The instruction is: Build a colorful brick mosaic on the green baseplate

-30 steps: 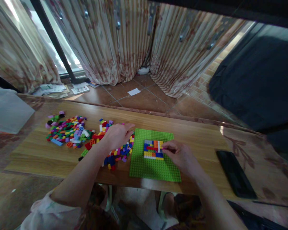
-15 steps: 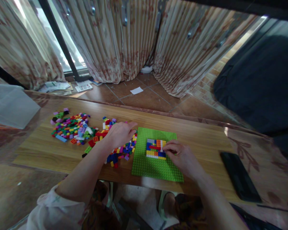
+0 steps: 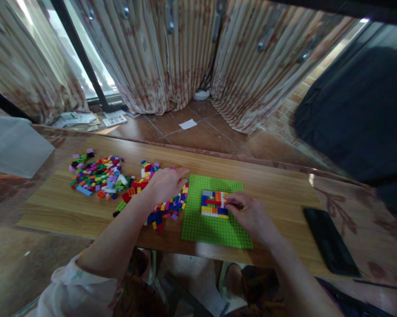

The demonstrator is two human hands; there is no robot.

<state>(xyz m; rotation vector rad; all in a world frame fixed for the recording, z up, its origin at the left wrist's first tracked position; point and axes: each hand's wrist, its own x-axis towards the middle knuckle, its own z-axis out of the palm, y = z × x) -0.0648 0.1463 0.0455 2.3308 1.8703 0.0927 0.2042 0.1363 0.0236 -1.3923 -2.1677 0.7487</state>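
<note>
My right hand [image 3: 251,213] is at the right edge of a flat patch of coloured bricks [image 3: 210,210] on a green baseplate [image 3: 198,231]. Its thumb and fingers are pinched together beside a white brick [image 3: 222,200]; whether they grip it or another small piece is hidden. A red bar-shaped brick [image 3: 212,202] lies across the patch. Left of the baseplate, my left hand [image 3: 165,185] hovers over a pile of loose bricks [image 3: 175,205], fingers stretched to the right and thumb apart, with nothing visible in them.
A second heap of small bricks [image 3: 97,176] lies farther left on the wooden table [image 3: 277,189]. At the right end rests a black phone-like slab [image 3: 330,242]. A translucent bin [image 3: 16,145] stands at the far left. Curtains [image 3: 145,57] hang beyond the table.
The fingers of my right hand have shifted slightly at the edge of the brick patch. My left hand stays in the same place over the pile.
</note>
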